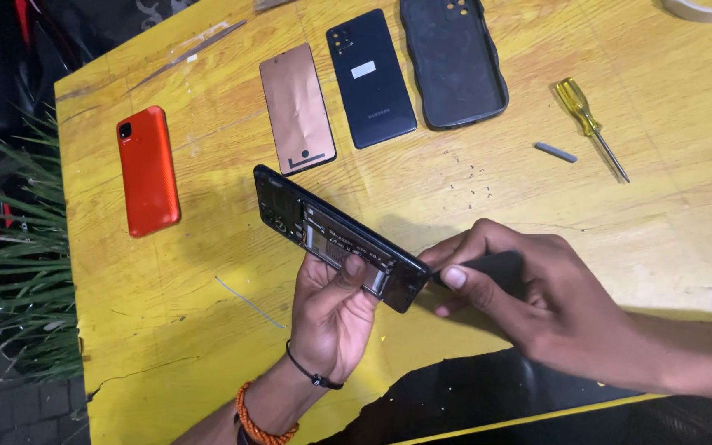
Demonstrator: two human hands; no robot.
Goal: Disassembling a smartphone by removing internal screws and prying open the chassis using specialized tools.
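The left hand (335, 309) holds an opened phone (335, 239) above the yellow worktop (208, 313). The right hand (529, 301) pinches its lower end.

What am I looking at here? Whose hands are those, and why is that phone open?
The camera sits on a person's head and looks down at a yellow table. Both hands are that person's. The left hand holds an opened black phone with its back off, so its inner parts show. The right hand pinches a dark tool at the phone's end. On the table lie an orange phone, a copper-coloured panel, a dark back cover, a black case and a yellow screwdriver.
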